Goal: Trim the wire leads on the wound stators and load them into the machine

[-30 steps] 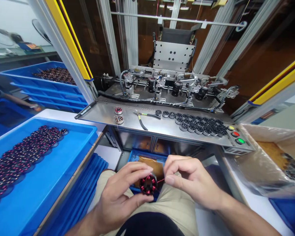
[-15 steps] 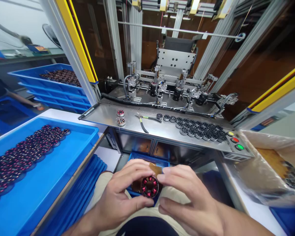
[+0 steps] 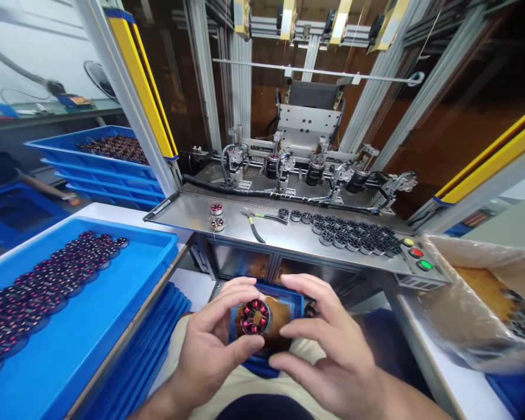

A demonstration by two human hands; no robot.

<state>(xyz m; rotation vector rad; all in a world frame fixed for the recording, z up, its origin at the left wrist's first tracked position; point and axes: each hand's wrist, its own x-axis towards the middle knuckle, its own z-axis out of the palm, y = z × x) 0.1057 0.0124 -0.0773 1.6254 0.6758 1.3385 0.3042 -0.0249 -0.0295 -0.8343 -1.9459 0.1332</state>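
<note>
A round motor stator [image 3: 254, 317] with red windings is held between the thumb and fingers of my left hand [image 3: 214, 332], its face turned up toward me. To its right my right hand [image 3: 328, 338] is apart from the stator, thumb and fingers spread with nothing between them. Under both hands, over my lap, sits a blue bin [image 3: 295, 297] with a brown sheet inside. On the metal shelf ahead lie two wound stators [image 3: 217, 216] and a pair of green-and-black cutting pliers [image 3: 258, 221].
Rows of unwound stator cores [image 3: 354, 233] stand on the shelf beside the buttons [image 3: 415, 252]. Behind is a winding machine [image 3: 310, 122]. At left, a blue tray [image 3: 114, 303] holds many wound stators; at right stands a plastic-lined box [image 3: 446, 291].
My left hand has raised the stator slightly and shifted it left. My right hand has opened wider and moved away from it. The camera view has tilted up a little.
</note>
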